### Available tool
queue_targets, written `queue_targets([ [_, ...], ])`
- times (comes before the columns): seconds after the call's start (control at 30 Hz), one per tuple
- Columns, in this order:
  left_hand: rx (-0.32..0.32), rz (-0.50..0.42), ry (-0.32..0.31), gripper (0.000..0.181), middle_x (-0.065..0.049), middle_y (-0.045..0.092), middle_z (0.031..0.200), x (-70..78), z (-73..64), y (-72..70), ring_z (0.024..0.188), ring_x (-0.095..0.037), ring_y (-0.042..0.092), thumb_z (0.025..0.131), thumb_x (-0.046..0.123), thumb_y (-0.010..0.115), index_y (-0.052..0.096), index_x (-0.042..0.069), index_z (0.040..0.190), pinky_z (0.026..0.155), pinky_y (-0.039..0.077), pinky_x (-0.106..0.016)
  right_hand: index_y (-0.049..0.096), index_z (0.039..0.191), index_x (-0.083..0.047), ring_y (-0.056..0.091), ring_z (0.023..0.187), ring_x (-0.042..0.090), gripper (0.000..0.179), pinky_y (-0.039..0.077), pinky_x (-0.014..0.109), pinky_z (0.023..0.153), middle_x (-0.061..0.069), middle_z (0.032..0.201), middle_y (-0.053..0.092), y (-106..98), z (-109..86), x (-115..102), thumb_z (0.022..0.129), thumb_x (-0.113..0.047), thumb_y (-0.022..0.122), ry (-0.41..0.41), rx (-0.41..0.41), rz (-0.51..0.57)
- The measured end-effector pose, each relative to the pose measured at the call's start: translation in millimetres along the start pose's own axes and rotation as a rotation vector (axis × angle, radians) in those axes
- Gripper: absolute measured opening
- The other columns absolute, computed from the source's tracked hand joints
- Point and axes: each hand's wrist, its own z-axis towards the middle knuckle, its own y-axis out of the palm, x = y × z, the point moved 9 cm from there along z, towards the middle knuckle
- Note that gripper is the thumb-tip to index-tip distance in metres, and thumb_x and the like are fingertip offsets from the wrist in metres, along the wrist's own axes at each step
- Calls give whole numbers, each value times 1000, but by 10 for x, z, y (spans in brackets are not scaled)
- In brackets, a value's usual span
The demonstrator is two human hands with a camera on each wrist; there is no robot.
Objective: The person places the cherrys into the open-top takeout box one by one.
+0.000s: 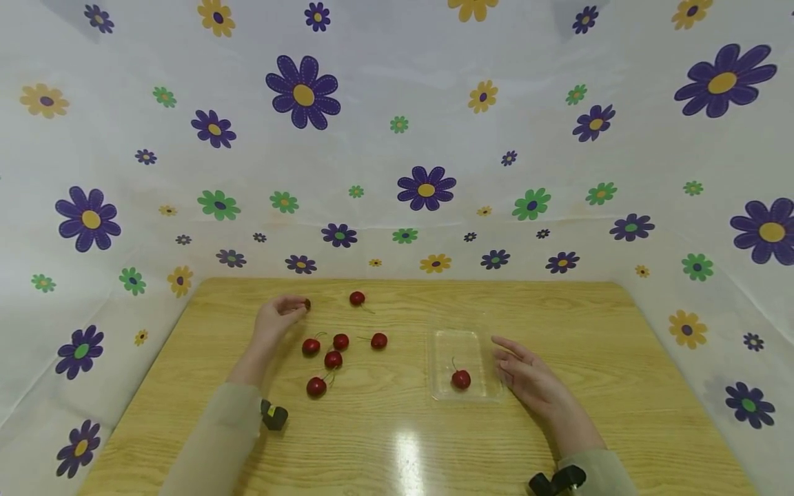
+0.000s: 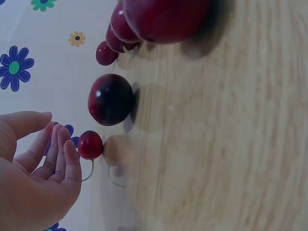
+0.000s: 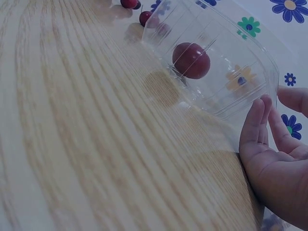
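My left hand (image 1: 273, 325) reaches to the back left of the table. Its fingertips are close to a dark red cherry (image 1: 307, 303); in the left wrist view this stemmed cherry (image 2: 90, 145) sits on the table beside the fingers, which do not visibly close round it. Whether they touch is unclear. My right hand (image 1: 536, 382) is at the right side of a clear plastic tray (image 1: 436, 396), fingers extended by its wall; contact is hard to tell. Inside the tray lies one cherry (image 1: 461, 379) with its stem up, seen through the plastic in the right wrist view.
Several loose cherries, among them a nearer cherry (image 1: 316, 387) and a back one (image 1: 357, 298), lie between my left hand and the tray. A single cherry (image 1: 379, 341) sits nearer the tray. A flower-print sheet (image 1: 384, 138) hangs around the wooden table (image 1: 372, 441).
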Motion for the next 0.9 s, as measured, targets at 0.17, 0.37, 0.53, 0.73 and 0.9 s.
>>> queue_targets([
  [0.17,11,15,-15,37,-27,66,137,-83,51,-6,112,-21,68,103,8,67,62,-4,137,88,55,-12,65,138,-23,66,108,4,50,55,19,99,-7,123,67,-2,-3,3,109,8,40,-5,-8,4],
  [0.37,42,21,-37,34,-27,69,131,-127,98,-10,112,-27,69,102,7,69,65,-6,134,83,51,-9,65,139,-22,65,110,3,50,55,19,100,-7,123,68,0,-5,1,109,9,39,-13,-23,12],
  [0.53,74,29,-56,32,-25,70,126,-163,124,-13,111,-27,67,103,8,68,66,-6,131,76,48,-7,65,138,-24,65,109,3,49,55,19,100,-7,123,67,-27,-10,12,110,7,40,2,6,-12],
  [0.73,119,26,-56,29,-20,72,119,-194,157,-25,101,-17,64,102,10,70,67,-5,126,76,48,-9,66,136,-26,65,109,3,47,55,19,99,-8,123,67,-57,-21,17,110,6,43,17,46,-45],
  [0.9,151,41,-48,31,-22,69,124,-204,179,-44,109,-25,65,102,12,70,66,-4,128,84,48,-15,66,136,-26,65,109,3,47,55,19,100,-8,123,66,-59,-22,19,110,6,43,18,47,-51],
])
